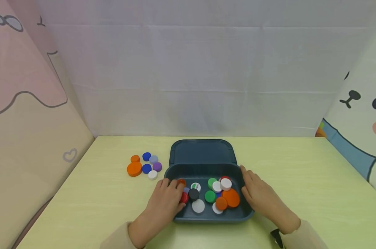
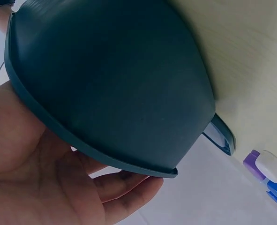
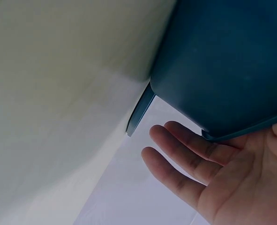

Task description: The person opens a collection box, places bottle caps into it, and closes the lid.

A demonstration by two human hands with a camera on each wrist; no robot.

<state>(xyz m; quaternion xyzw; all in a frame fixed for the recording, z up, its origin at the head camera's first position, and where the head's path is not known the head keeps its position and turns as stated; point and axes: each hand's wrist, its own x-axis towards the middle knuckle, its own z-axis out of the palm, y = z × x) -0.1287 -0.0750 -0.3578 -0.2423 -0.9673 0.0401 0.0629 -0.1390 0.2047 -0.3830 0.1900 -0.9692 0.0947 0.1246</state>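
Observation:
A dark teal box (image 1: 213,220) holds many round caps, among them a red cap (image 1: 184,197), a black cap (image 1: 193,194), a green cap (image 1: 210,196) and a large orange cap (image 1: 231,198). Over its left rim reaches my left hand (image 1: 163,201), fingers bent loosely beside the red cap; their tips are partly hidden. Fairly straight fingers of my right hand (image 1: 262,196) lie along the right rim. The left wrist view has the hand (image 2: 58,187) across the rim of the box (image 2: 119,84). In the right wrist view the hand (image 3: 222,178) touches the box (image 3: 222,61), fingers spread.
Behind the box its lid (image 1: 203,152) lies flat on the pale yellow table (image 1: 300,180). Left of the lid is a loose group of caps, with a large orange one (image 1: 134,169), a purple one (image 1: 157,166) and a white one (image 1: 152,175). A white cloth (image 1: 200,79) hangs behind the table.

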